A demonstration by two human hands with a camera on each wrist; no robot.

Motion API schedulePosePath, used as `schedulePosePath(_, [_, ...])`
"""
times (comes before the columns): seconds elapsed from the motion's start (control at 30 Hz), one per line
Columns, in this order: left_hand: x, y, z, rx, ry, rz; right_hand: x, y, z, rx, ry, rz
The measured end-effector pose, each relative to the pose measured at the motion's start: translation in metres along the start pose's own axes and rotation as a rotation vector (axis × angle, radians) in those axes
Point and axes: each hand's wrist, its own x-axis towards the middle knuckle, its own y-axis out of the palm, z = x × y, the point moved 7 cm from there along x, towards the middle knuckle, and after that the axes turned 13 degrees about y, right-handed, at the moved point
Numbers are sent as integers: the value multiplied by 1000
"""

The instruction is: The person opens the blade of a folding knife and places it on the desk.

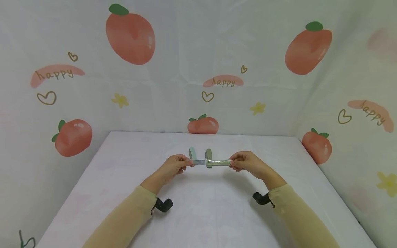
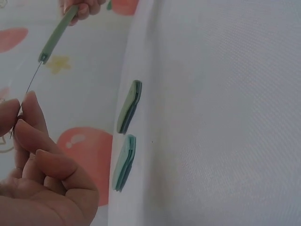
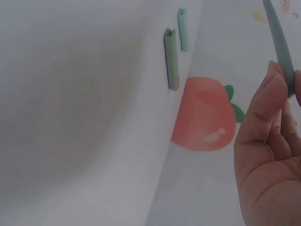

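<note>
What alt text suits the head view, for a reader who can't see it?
A person's left hand pinches the blade of a knife and the right hand holds the end of its green handle, above a white table. Beyond, on the table, lie a mint piece and a darker green piece, both slim; fruit-printed cloth hangs behind.

Two folded knives point(image 1: 209, 153) lie on the table point(image 1: 136, 148), behind the unfolded knife point(image 1: 219, 163).

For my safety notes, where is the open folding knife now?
In the head view, the open folding knife is below centre, its blade in the left hand, handle in the right hand.
</note>
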Motion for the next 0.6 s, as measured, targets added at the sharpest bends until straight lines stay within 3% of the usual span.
schedulePosePath(0.2, [0, 0, 4, 25, -5, -17, 1, 1, -3, 36, 2, 10])
schedulePosePath(0.43, [4, 2, 1, 67, 20, 44, 1, -9, -8, 43, -3, -14])
schedulePosePath(0.6, [6, 1, 0, 71, 12, 51, -4, -16, -13, 42, -1, -8])
